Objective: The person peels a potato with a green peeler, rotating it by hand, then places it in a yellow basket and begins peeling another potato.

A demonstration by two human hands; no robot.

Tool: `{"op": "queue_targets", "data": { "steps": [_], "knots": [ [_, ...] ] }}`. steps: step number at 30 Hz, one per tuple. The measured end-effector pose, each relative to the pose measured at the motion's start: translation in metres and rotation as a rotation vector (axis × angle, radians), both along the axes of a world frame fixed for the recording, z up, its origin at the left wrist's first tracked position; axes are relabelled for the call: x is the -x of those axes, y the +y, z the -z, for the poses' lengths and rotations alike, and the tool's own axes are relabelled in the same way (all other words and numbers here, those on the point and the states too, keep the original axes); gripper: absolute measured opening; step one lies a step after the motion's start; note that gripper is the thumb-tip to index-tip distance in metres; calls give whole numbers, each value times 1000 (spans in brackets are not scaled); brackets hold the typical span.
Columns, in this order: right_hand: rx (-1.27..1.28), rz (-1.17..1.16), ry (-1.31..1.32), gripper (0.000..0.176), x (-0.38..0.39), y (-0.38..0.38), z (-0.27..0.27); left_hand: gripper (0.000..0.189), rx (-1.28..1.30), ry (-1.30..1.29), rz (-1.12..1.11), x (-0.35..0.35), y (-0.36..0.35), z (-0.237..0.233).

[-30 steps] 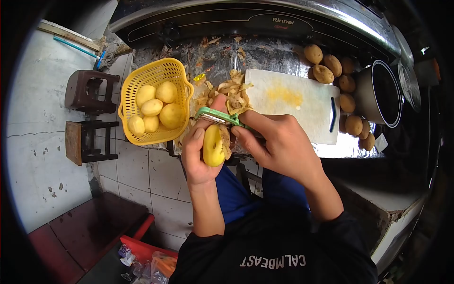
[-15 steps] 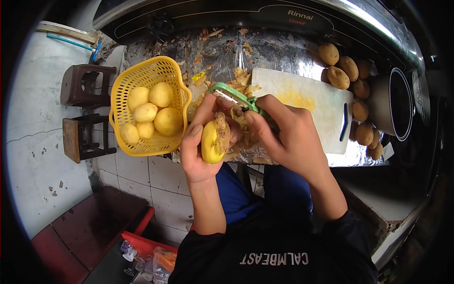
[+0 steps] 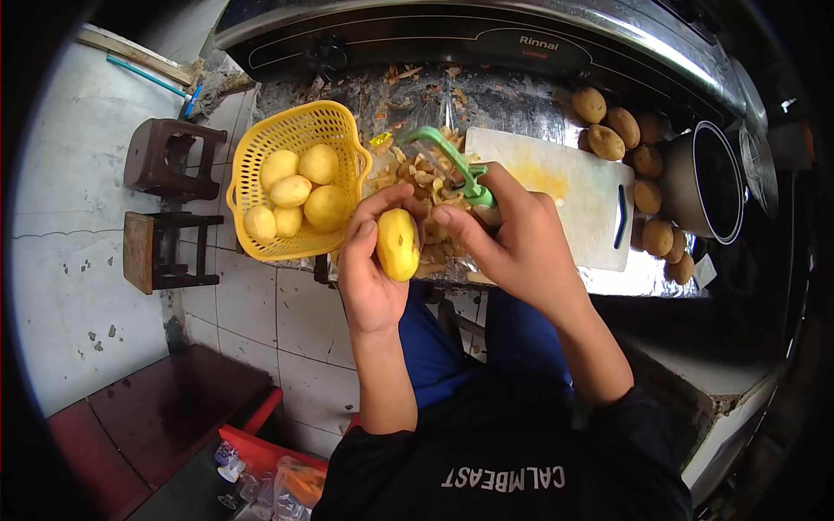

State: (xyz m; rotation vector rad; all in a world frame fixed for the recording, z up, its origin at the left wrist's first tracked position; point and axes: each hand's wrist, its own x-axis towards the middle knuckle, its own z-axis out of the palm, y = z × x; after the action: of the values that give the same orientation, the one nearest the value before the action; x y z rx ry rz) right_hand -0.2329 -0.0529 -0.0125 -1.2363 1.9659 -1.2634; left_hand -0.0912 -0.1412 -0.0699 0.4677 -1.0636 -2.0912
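A mostly yellow, peeled potato (image 3: 398, 246) is gripped in my left hand (image 3: 371, 269), with small dark spots on its face. My right hand (image 3: 519, 246) is closed round the handle of a green peeler (image 3: 460, 169), whose head points up and left above the potato, apart from it. Beneath and behind both hands lie potato peelings (image 3: 426, 176). Several peeled potatoes (image 3: 328, 207) rest in a yellow basket (image 3: 249, 156) to the left of my left hand.
Right of the peelings lies a white cutting board (image 3: 591, 213). Beyond it are several unpeeled potatoes (image 3: 605, 142) and a metal pot (image 3: 695, 182). A black stove (image 3: 417, 39) borders the far side. Two stools (image 3: 169, 161) stand at the left.
The potato has turned in my left hand and now shows a peeled face instead of brown skin. The peeler has lifted slightly and tilted. The basket and counter appear shifted in view.
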Motion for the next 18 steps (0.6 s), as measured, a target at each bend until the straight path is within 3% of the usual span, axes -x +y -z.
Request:
{"op": "queue_targets", "data": {
  "steps": [3,5,9,18],
  "knots": [
    [126,-36,20,29,-20,14,3,41,-42,-104,-160,-2,8,-9],
    [71,-208,344,29,-23,24,1,40,-45,-22,-20,-10,6,-6],
    [-28,-292,527,32,-27,35,-4,40,-106,-12,-20,-17,11,-18],
    [-34,-292,516,32,-31,34,-11,46,60,-67,-41,-26,19,-26]
  ]
}}
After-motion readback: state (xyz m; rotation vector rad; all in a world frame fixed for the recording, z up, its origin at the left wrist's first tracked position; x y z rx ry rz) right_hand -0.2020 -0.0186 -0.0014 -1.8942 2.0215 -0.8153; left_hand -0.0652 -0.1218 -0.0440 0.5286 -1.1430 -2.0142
